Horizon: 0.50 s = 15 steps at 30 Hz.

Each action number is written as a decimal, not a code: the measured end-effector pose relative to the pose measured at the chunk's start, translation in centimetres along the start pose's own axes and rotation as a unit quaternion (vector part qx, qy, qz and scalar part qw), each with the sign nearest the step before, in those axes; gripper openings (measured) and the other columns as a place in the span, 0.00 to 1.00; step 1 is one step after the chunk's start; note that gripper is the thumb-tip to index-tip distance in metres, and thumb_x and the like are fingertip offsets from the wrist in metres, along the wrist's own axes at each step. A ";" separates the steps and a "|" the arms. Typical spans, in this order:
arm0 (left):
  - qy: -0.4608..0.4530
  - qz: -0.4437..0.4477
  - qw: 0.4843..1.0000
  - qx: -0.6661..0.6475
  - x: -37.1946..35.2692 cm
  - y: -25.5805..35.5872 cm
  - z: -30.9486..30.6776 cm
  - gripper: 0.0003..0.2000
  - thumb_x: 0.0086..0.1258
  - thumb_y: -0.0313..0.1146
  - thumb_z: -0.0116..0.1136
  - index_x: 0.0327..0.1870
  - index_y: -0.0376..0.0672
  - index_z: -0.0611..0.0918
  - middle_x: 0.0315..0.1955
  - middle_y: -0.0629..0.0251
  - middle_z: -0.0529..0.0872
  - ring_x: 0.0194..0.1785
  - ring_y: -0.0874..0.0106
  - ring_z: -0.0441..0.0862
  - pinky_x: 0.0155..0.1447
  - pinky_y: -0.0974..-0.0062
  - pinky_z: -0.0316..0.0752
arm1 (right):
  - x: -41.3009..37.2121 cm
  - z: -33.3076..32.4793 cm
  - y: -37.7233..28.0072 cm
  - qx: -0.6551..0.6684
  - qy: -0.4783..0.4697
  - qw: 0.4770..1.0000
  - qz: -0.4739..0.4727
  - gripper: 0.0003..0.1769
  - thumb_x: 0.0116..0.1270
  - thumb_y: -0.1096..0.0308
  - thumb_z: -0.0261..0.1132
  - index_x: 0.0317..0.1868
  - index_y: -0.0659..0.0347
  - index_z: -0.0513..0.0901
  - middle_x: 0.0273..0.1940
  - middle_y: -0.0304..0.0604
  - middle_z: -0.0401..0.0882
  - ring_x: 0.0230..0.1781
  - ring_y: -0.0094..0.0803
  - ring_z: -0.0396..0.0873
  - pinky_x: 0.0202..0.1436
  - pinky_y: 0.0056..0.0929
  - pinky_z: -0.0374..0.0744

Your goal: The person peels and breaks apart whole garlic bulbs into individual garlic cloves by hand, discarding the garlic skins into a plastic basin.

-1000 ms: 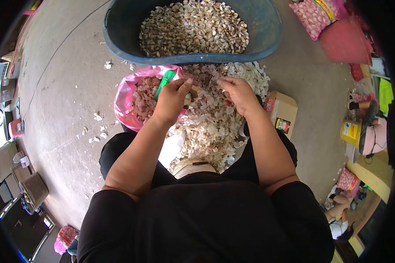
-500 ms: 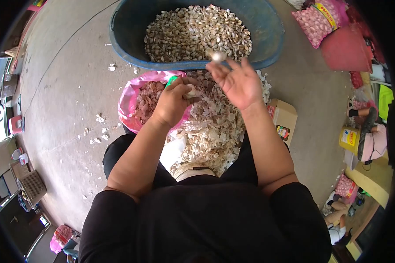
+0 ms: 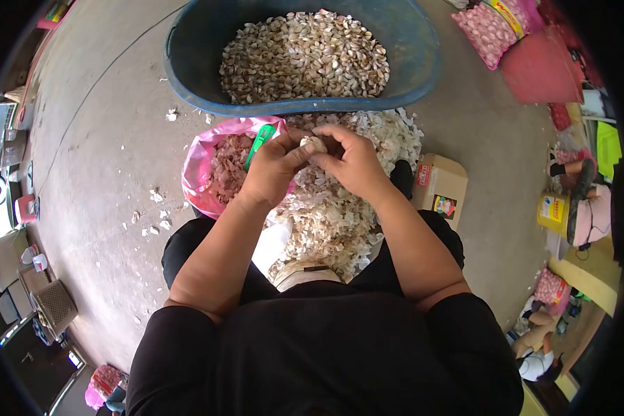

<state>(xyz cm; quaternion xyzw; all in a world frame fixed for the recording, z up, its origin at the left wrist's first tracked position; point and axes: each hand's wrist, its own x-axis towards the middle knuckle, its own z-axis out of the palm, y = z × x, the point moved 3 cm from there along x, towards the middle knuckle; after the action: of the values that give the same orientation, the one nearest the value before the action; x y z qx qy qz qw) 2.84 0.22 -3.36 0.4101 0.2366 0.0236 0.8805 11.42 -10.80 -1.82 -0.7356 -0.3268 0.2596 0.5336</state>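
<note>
My left hand [image 3: 272, 166] is closed, pinching a pale garlic bulb [image 3: 315, 143] between thumb and fingers. A green tool handle [image 3: 258, 147], shaped like a utility knife's, sticks out past the back of the same hand; any blade is hidden. From the other side my right hand [image 3: 353, 163] is closed on the bulb too, its thumb and index finger against it. Under both hands lies a heap of dry garlic skins [image 3: 333, 222]. Beyond them, a large blue tub [image 3: 423, 59] holds many loose garlic cloves [image 3: 305, 59].
Left of the heap is a pink plastic bag [image 3: 194, 177] with reddish skins inside. A cardboard box [image 3: 451, 177] stands to the right. Farther right are mesh sacks of garlic [image 3: 485, 31], a red tub [image 3: 541, 66], a yellow bucket [image 3: 553, 211] and other people.
My right hand has come back from the tub's edge, where a pale piece was in the air at its fingertips, and now meets the left hand at the bulb. The green handle shows more.
</note>
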 end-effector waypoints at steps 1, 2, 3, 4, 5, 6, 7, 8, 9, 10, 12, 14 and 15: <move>-0.003 0.010 1.000 0.021 0.0 -0.3 0.2 0.11 0.62 0.29 0.54 0.42 0.33 0.76 0.36 0.63 0.79 0.40 0.73 0.76 0.47 0.78 0.71 | -0.2 -0.1 -0.2 -0.012 0.010 1.000 -0.020 0.14 0.52 0.71 0.65 0.40 0.62 0.74 0.28 0.44 0.77 0.28 0.31 0.77 0.32 0.26 0.74; -0.007 0.019 0.999 0.041 0.0 -0.4 0.4 0.10 0.62 0.30 0.55 0.41 0.33 0.77 0.35 0.63 0.80 0.40 0.74 0.76 0.46 0.78 0.71 | -0.4 -0.1 -0.6 -0.023 0.020 0.999 -0.041 0.14 0.53 0.71 0.65 0.40 0.62 0.74 0.28 0.45 0.76 0.28 0.34 0.77 0.31 0.27 0.74; -0.018 0.014 0.999 0.023 0.1 -0.5 0.6 0.10 0.62 0.30 0.55 0.40 0.34 0.77 0.34 0.63 0.80 0.39 0.74 0.76 0.45 0.79 0.71 | -0.6 -0.1 -1.0 -0.035 0.029 0.997 -0.060 0.14 0.53 0.70 0.65 0.39 0.62 0.73 0.27 0.46 0.76 0.27 0.36 0.77 0.30 0.29 0.74; -0.029 0.010 1.000 0.005 0.2 -0.5 0.7 0.10 0.61 0.31 0.56 0.39 0.34 0.78 0.33 0.63 0.80 0.39 0.75 0.76 0.44 0.80 0.71 | -0.8 -0.1 -1.4 -0.042 0.043 0.993 -0.103 0.10 0.55 0.69 0.62 0.36 0.62 0.72 0.26 0.47 0.74 0.26 0.44 0.75 0.29 0.33 0.73; -0.039 0.007 0.999 -0.013 0.3 -0.5 0.8 0.10 0.61 0.31 0.57 0.38 0.34 0.78 0.33 0.64 0.80 0.39 0.75 0.76 0.43 0.80 0.71 | -0.8 -0.2 -1.3 -0.054 0.039 0.993 -0.099 0.09 0.56 0.69 0.61 0.35 0.62 0.72 0.26 0.47 0.74 0.26 0.45 0.75 0.28 0.33 0.72; -0.018 -0.003 0.999 -0.037 0.3 -0.8 0.8 0.10 0.61 0.32 0.57 0.38 0.34 0.79 0.32 0.64 0.80 0.37 0.76 0.75 0.41 0.81 0.70 | -0.8 -0.3 -1.2 -0.067 0.034 0.993 -0.095 0.08 0.57 0.68 0.60 0.34 0.62 0.71 0.26 0.48 0.74 0.26 0.45 0.75 0.28 0.34 0.72; 0.005 -0.013 0.998 -0.061 0.3 -1.2 0.9 0.10 0.60 0.32 0.57 0.38 0.34 0.79 0.31 0.65 0.80 0.35 0.77 0.75 0.39 0.82 0.70 | -0.9 -0.4 -1.1 -0.079 0.028 0.992 -0.091 0.08 0.57 0.68 0.60 0.33 0.62 0.71 0.26 0.48 0.74 0.26 0.46 0.74 0.27 0.35 0.72; 0.026 -0.022 0.996 -0.084 0.4 -1.6 0.8 0.11 0.60 0.33 0.58 0.37 0.34 0.79 0.30 0.66 0.80 0.33 0.78 0.74 0.37 0.82 0.70 | -0.9 -0.5 -1.1 -0.100 0.038 0.989 -0.102 0.08 0.58 0.67 0.59 0.32 0.62 0.70 0.26 0.48 0.74 0.26 0.47 0.74 0.27 0.35 0.71; 0.027 -0.023 0.997 -0.073 0.6 -1.9 0.7 0.10 0.60 0.33 0.58 0.37 0.35 0.79 0.29 0.67 0.79 0.32 0.79 0.74 0.35 0.83 0.69 | -1.0 -0.5 -1.0 -0.121 0.047 0.985 -0.112 0.08 0.58 0.67 0.59 0.32 0.61 0.70 0.25 0.48 0.74 0.25 0.47 0.73 0.27 0.35 0.71; 0.028 -0.025 0.997 -0.062 0.6 -2.1 0.5 0.10 0.61 0.33 0.57 0.37 0.35 0.79 0.28 0.68 0.79 0.30 0.80 0.73 0.33 0.84 0.68 | -1.2 -0.5 -0.9 -0.142 0.057 0.981 -0.120 0.08 0.58 0.67 0.58 0.31 0.61 0.70 0.25 0.49 0.73 0.25 0.48 0.73 0.26 0.35 0.71; 0.030 -0.024 0.998 -0.040 0.6 -2.3 0.6 0.10 0.61 0.33 0.57 0.38 0.35 0.79 0.27 0.69 0.79 0.27 0.82 0.71 0.30 0.85 0.66 | -1.0 -0.8 0.1 -0.120 0.092 0.984 -0.096 0.07 0.60 0.67 0.57 0.32 0.61 0.71 0.24 0.48 0.72 0.23 0.45 0.73 0.25 0.34 0.70; 0.035 -0.017 0.999 -0.016 0.4 -2.0 0.9 0.10 0.62 0.33 0.55 0.38 0.36 0.79 0.25 0.71 0.78 0.25 0.84 0.70 0.28 0.86 0.64 | -0.9 -1.0 0.7 -0.072 0.107 0.990 -0.051 0.07 0.62 0.67 0.55 0.34 0.61 0.72 0.22 0.47 0.72 0.20 0.40 0.73 0.24 0.33 0.70; 0.023 -0.020 0.999 -0.012 0.4 -1.9 0.8 0.10 0.63 0.33 0.54 0.39 0.35 0.78 0.26 0.70 0.78 0.26 0.83 0.70 0.29 0.86 0.64 | -0.8 -1.0 0.7 -0.035 0.105 0.994 -0.017 0.07 0.63 0.67 0.54 0.35 0.61 0.72 0.22 0.45 0.72 0.19 0.36 0.72 0.23 0.32 0.71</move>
<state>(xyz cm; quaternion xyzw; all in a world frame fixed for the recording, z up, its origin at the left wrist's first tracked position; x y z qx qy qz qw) 3.28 -1.51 -4.46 0.3941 0.2644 0.0186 0.8800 11.81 -12.21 -2.16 -0.7711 -0.2907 0.1601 0.5433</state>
